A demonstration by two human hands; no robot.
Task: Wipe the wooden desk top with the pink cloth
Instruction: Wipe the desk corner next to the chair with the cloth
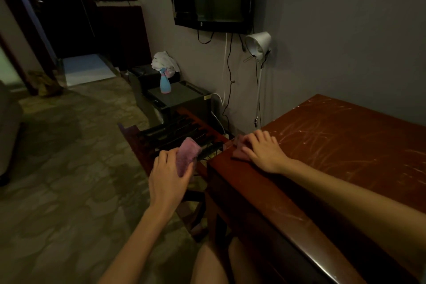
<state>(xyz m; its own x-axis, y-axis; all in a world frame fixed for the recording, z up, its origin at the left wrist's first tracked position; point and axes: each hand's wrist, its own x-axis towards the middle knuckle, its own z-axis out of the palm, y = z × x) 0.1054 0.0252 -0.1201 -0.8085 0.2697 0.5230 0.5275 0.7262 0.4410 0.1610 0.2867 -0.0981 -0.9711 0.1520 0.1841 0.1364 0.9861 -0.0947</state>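
Both hands are busy: left hand is gripping a spare cloth mid-frame, and right hand, fingers flat, is pressing the pink cloth at the table corner, likely risking it sliding off.

Glossy, scratched wooden desk top; fuzzy pink cloth.

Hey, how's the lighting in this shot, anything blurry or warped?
Head view: dim, the doorway nearly black; the wooden desk shows a faint front-edge sheen, its edges bowed by the wide lens; the right hand on the pink cloth looks fairly sharp.
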